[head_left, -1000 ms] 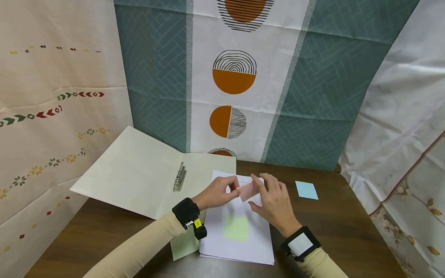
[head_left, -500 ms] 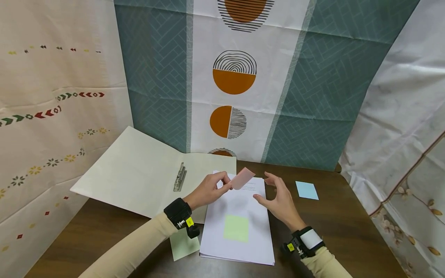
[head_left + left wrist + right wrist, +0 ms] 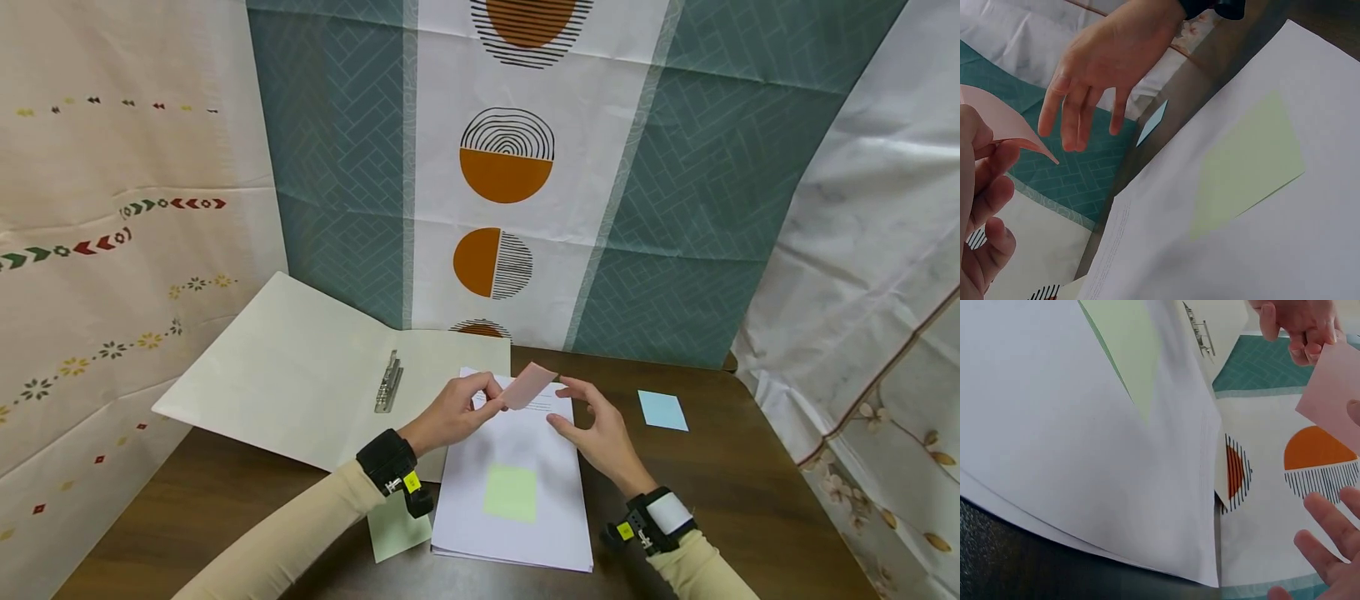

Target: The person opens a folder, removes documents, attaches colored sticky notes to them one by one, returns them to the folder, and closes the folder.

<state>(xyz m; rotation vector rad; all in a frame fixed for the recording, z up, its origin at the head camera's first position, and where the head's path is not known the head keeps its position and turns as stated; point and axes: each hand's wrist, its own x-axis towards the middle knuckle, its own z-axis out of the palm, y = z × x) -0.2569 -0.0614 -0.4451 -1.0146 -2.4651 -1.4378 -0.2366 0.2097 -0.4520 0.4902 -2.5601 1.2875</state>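
My left hand (image 3: pixel 452 410) pinches a pink sticky note (image 3: pixel 529 385) by one corner, above the top of a stack of white paper (image 3: pixel 555 483). The note is raised and slightly curved, as the left wrist view also shows. My right hand (image 3: pixel 602 429) is held just right of the note with fingers apart and holds nothing. One fingertip overlaps the note in the right wrist view; whether it touches cannot be told. A green sticky note (image 3: pixel 510 493) lies on the top sheet, one edge lifted a little in the left wrist view.
An open white folder (image 3: pixel 300 375) with a metal clip (image 3: pixel 388 383) lies at the left, partly under the paper. A blue sticky note (image 3: pixel 663 410) lies on the brown table (image 3: pixel 720 492) at the right. Another pale green note (image 3: pixel 397 529) sits by the stack's left edge.
The right hand has moved off the pink note to the right, then slightly back towards it. The left hand has drawn left, still pinching the note, which is now tilted upward.
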